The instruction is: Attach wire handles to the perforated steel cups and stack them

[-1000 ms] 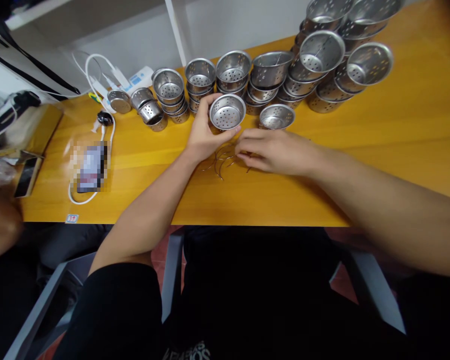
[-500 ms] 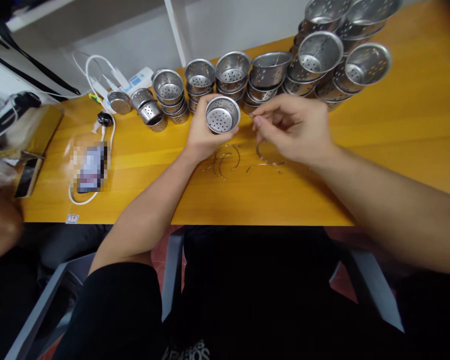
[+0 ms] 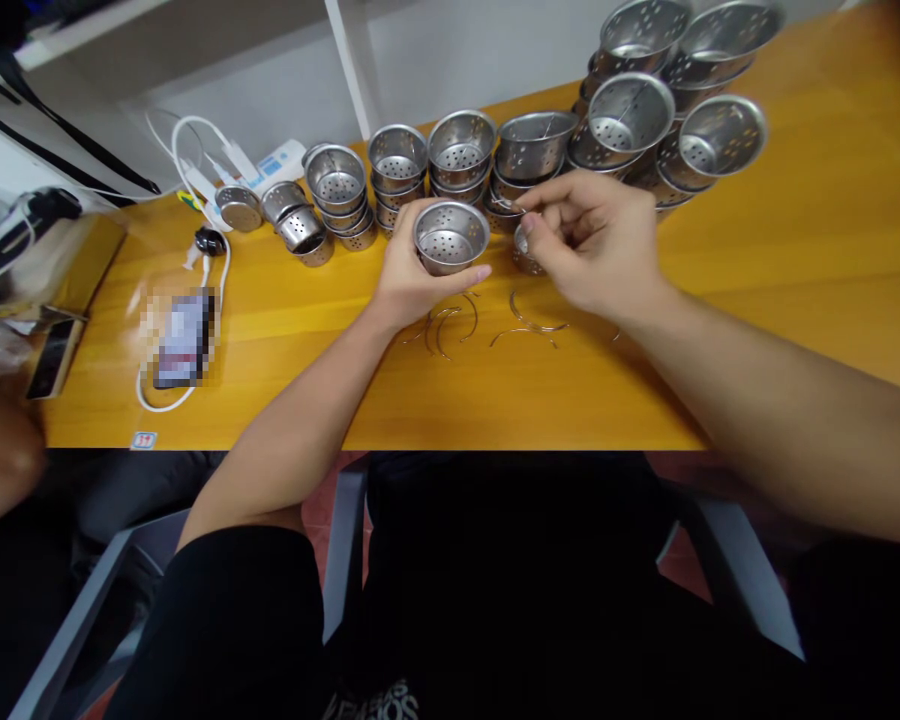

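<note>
Grips the perforated cup [image 3: 450,237] with left hand [image 3: 403,272] fingers wrapped round its wall, and now pinches a thin wire [image 3: 504,204] in right hand [image 3: 592,245] fingertips, lifted from the loose wires [image 3: 450,322] below the cup to its right rim.

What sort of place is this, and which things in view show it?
Probably a small assembly workbench, not a kitchen: stacks of identical perforated stainless-steel strainer cups line the orange wooden table, loose curved metal wires lie on it, and the left hand grips one perforated cup.
</note>
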Available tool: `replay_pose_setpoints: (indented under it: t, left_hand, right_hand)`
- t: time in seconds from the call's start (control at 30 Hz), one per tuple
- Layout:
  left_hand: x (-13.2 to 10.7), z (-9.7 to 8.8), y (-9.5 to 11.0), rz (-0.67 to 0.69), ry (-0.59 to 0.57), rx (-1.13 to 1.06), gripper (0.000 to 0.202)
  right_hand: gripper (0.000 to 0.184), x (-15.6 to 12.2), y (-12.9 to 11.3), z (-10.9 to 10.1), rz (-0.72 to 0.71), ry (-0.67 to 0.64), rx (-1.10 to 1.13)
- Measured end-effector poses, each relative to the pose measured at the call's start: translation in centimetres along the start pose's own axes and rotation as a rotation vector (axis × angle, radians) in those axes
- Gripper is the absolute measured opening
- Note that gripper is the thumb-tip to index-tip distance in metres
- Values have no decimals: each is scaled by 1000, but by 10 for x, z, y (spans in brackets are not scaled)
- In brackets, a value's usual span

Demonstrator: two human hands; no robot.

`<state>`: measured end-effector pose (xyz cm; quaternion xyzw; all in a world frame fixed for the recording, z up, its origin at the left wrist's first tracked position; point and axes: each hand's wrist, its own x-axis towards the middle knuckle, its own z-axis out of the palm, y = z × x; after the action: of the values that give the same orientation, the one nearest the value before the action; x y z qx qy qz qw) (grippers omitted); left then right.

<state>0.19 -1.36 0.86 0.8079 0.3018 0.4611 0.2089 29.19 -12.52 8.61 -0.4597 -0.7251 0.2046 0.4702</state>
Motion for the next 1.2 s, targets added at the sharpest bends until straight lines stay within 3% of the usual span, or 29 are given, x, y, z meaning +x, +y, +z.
replay_pose_setpoints:
  t: [0.13, 0.27, 0.4, 0.7, 0.93, 1.2]
  left_hand:
    - [1, 2, 5, -37, -13, -23, 104]
    - [1, 9, -8, 4, -31, -65, 103]
    - [-1, 12, -17, 44, -51, -114, 100]
    - [-4, 5, -4, -4, 8, -89, 101]
    - [-6, 9, 0, -31, -22, -147, 111]
    - [-8, 13, 1, 14, -49, -140, 117]
  right_hand:
    - [59, 5, 11, -3, -43, 69, 26]
    - [48, 12, 18, -7, -53, 139, -12]
    - [51, 14, 24, -4, -58, 196, -56]
    - [56, 14, 36, 4, -12, 30, 71]
    - [55, 11, 20, 1, -100, 78, 80]
    - [58, 8, 9, 0, -60, 57, 149]
